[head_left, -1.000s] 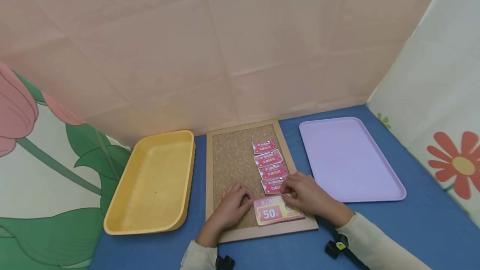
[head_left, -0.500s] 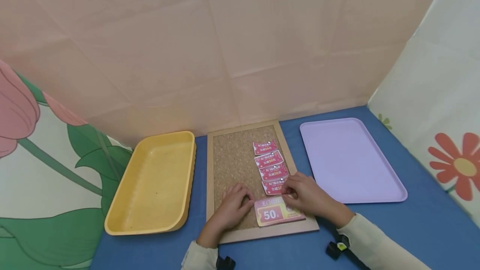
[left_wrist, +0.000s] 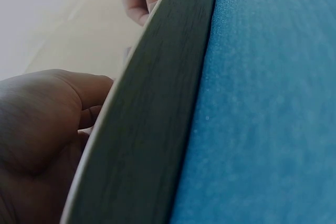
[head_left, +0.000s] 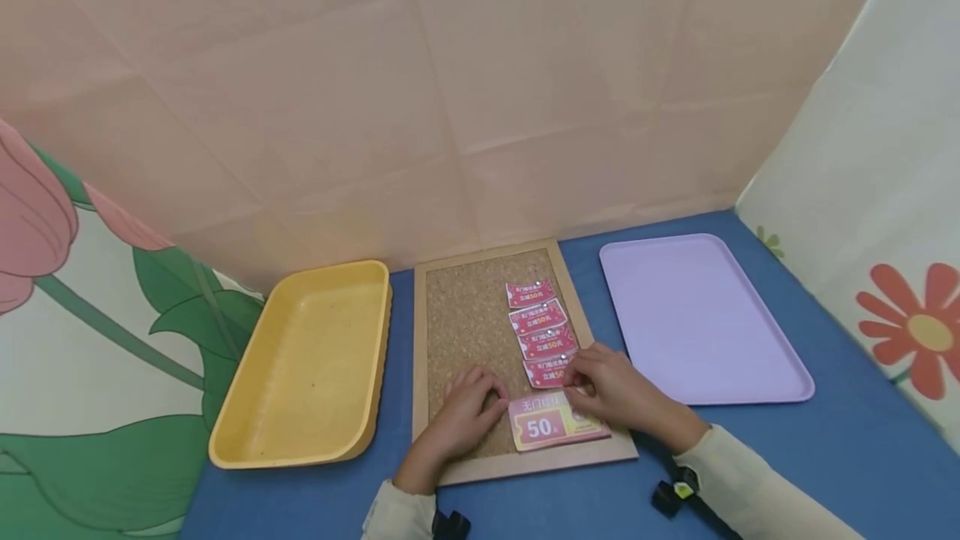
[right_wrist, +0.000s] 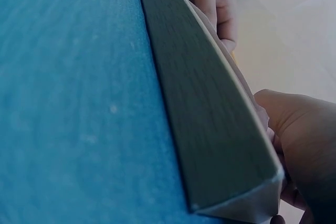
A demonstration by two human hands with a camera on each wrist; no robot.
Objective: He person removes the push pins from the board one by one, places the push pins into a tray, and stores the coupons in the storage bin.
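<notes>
A pink-and-yellow coupon [head_left: 544, 425] printed with a large 50 lies over the lower right part of a wood-framed corkboard [head_left: 468, 307]. My left hand [head_left: 471, 408] pinches at the coupon's upper left corner, its other fingers curled over the cork. At the upper right of the coupon, my right hand [head_left: 609, 386] holds its edge between thumb and fingers, hiding that corner. Above it runs a column of several smaller red coupons [head_left: 537, 320] fixed with pins. In the right wrist view, the right hand [right_wrist: 302, 129] is close behind the board's frame [right_wrist: 210, 119].
Left of the board stands a deep yellow tray [head_left: 300, 365]. A flat lilac tray [head_left: 697, 319] lies to the right. Blue cloth [head_left: 525, 511] covers the table, with a beige curtain [head_left: 315, 90] behind it.
</notes>
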